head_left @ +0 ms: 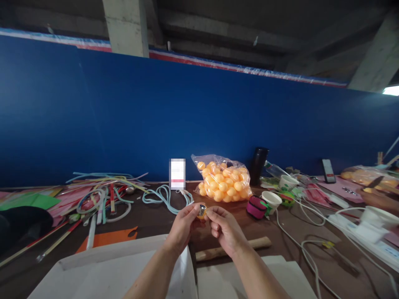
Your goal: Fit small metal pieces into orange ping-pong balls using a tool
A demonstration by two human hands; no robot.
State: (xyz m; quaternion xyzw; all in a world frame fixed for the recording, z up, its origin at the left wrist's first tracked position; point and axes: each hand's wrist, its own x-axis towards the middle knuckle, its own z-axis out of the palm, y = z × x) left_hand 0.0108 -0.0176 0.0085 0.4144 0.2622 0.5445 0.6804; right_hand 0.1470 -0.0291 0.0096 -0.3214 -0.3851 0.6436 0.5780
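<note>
A small round piece (202,211), shiny silver in the middle with a yellow-orange edge, is held up between my hands over the brown table. My left hand (186,222) pinches its left side with thumb and fingers. From the other side, my right hand (225,227) grips its right edge between thumb and forefinger, the other fingers curled in. What exactly the piece is cannot be made out. Behind it rests a clear plastic bag (224,182) full of orange balls. Below my right wrist lies a wooden stick (260,243).
Left are tangled tubes and strips (101,197), a blue cord (157,197), orange paper (109,238) and a white tray (102,270). Right are a pink pouch (256,207), paper cup (272,199), black bottle (259,166), power strip (368,238), loose cables and another person's hand (382,199).
</note>
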